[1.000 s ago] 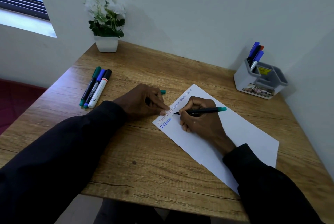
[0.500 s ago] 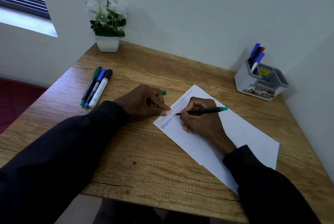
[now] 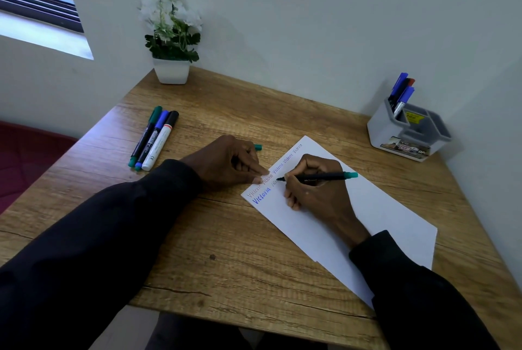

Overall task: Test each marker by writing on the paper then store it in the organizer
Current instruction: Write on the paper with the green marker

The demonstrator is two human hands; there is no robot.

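Tabletop [image 3: 226, 250]: I see bare wood grain nearest me, with both dark sleeves crossing it.
Paper [image 3: 381, 208]: a white sheet lies angled on the tabletop under the right hand; its near edge shows a second sheet's corner beneath it.
Writing: one word repeated in thin script along the far-left edge of the paper, and once more in bolder blue below; the letters are small and I read them only roughly.
Right hand [image 3: 319, 191]: fingers closed around the marker in a writing grip, heel of the hand resting on the paper.
Marker in hand [image 3: 316, 177]: black barrel with a teal end pointing right; its tip touches the paper just beside the second line of writing.
Left hand [image 3: 226, 163]: fingers curled in around a teal cap [image 3: 258, 147], of which only the end shows; a fingertip presses the paper's left edge.
Loose markers [image 3: 154, 139]: three lie side by side to the left, touching: green-capped, blue-capped, and a white one with a black cap.
Organizer [image 3: 406, 135]: grey, several compartments, at the far right by the wall; the back-left compartment holds upright markers, blue caps and one red, the exact count unclear. A yellow label sits in another compartment, unreadable.
Plant [image 3: 172, 38]: white flowers in a white pot at the far-left corner.
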